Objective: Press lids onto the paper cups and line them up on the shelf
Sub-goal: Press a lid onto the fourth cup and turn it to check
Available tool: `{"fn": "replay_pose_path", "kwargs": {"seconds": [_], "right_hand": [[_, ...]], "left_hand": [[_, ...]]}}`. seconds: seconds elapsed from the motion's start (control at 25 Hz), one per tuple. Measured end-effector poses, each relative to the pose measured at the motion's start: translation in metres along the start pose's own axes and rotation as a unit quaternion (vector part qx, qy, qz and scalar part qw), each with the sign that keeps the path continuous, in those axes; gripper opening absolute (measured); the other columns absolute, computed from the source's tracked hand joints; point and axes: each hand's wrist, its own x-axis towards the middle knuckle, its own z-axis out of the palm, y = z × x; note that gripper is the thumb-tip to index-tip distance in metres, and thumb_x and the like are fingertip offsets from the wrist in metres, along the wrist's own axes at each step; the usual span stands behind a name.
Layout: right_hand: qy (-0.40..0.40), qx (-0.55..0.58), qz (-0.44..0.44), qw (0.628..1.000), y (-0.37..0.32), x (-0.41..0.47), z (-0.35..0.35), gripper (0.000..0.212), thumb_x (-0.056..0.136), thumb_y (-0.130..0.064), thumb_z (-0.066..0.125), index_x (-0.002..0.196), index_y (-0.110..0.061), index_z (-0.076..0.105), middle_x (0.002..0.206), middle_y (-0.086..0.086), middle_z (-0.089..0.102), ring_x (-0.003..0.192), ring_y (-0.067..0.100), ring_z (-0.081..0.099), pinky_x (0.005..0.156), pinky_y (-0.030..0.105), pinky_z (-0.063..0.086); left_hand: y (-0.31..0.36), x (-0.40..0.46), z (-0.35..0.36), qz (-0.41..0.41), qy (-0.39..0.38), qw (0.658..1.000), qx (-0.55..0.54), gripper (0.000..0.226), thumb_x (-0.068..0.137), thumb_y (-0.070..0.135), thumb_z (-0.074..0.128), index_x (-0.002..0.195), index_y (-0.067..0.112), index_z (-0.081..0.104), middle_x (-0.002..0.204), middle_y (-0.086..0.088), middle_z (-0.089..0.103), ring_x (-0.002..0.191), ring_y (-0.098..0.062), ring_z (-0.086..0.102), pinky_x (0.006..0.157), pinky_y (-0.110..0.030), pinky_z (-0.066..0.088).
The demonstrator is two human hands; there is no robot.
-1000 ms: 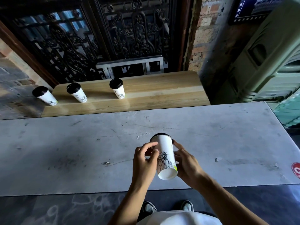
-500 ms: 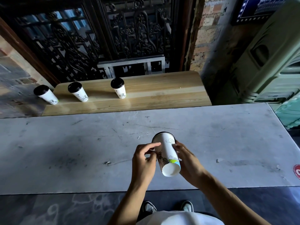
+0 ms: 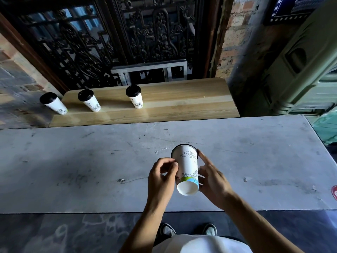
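Note:
A white paper cup [image 3: 187,168] with line drawings and a black lid on its far end is held tilted, bottom toward me, above the grey counter [image 3: 73,170]. My left hand [image 3: 161,179] pinches the cup's left side with curled fingers. My right hand [image 3: 212,181] holds its right side, with the index finger stretched up to the lid rim. Three lidded cups stand in a row on the wooden shelf [image 3: 182,105] beyond the counter: one at the far left end [image 3: 53,103], one beside it [image 3: 89,100], one further right [image 3: 135,96].
The shelf's right half is bare wood. Behind it rises a dark ornate metal grille [image 3: 109,42], with a brick wall [image 3: 235,33] to the right. A green plastic unit [image 3: 300,70] stands at the far right. My shoes [image 3: 189,231] show below the counter edge.
The cup has been turned in my hands, so a different part of its print faces up. My right index finger has moved up toward the lid rim. The shelf cups are unmoved.

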Motion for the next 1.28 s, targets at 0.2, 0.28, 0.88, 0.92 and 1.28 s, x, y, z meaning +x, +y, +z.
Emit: {"fn": "replay_pose_path", "kwargs": {"seconds": [0.2,0.28,0.88,0.92,1.28], "right_hand": [[-0.015,-0.011,0.007,1.0,-0.002,-0.003,0.002,0.057,0.1,-0.006,0.036,0.144,-0.04,0.05,0.099,0.019,0.07,0.079,0.027,0.07,0.068,0.036,0.056],[-0.011,-0.003,0.009,1.0,-0.004,-0.006,0.003,0.046,0.102,-0.013,0.04,0.141,-0.034,0.054,0.099,0.019,0.068,0.078,0.028,0.071,0.065,0.036,0.057],[0.001,0.026,0.011,1.0,-0.009,-0.006,-0.006,0.04,0.106,-0.012,0.035,0.134,-0.028,0.058,0.088,0.023,0.076,0.082,0.036,0.07,0.071,0.043,0.059],[-0.002,0.021,0.012,1.0,-0.008,-0.004,-0.008,0.044,0.105,-0.007,0.032,0.136,-0.027,0.056,0.096,0.027,0.076,0.089,0.04,0.069,0.075,0.045,0.058],[-0.017,0.027,0.033,0.999,-0.005,-0.002,-0.01,0.037,0.1,-0.021,0.047,0.128,-0.008,0.067,0.134,0.041,0.054,0.103,0.043,0.06,0.09,0.052,0.05]], "left_hand": [[0.0,-0.001,0.0,-0.029,-0.001,1.0,-0.002,0.01,0.093,0.018,0.07,0.09,0.027,0.073,0.087,0.006,0.078,0.081,-0.013,0.07,0.081,-0.042,0.058],[0.002,-0.002,0.0,-0.038,-0.004,0.999,-0.005,0.011,0.094,0.014,0.068,0.091,0.024,0.073,0.087,0.006,0.078,0.08,-0.012,0.07,0.083,-0.048,0.06],[0.007,-0.006,-0.003,0.087,-0.019,0.994,0.065,0.074,0.08,-0.021,0.05,0.087,0.046,0.079,0.11,0.002,0.066,0.106,-0.004,0.063,0.079,-0.031,0.059],[0.008,-0.005,-0.003,0.084,-0.022,0.994,0.062,0.072,0.082,-0.021,0.05,0.086,0.044,0.079,0.109,0.003,0.066,0.106,-0.004,0.064,0.08,-0.032,0.059],[0.013,-0.006,0.004,0.002,-0.062,0.998,0.005,0.019,0.084,0.027,0.057,0.09,0.037,0.072,0.11,-0.003,0.07,0.092,-0.01,0.068,0.085,-0.05,0.06]]}}
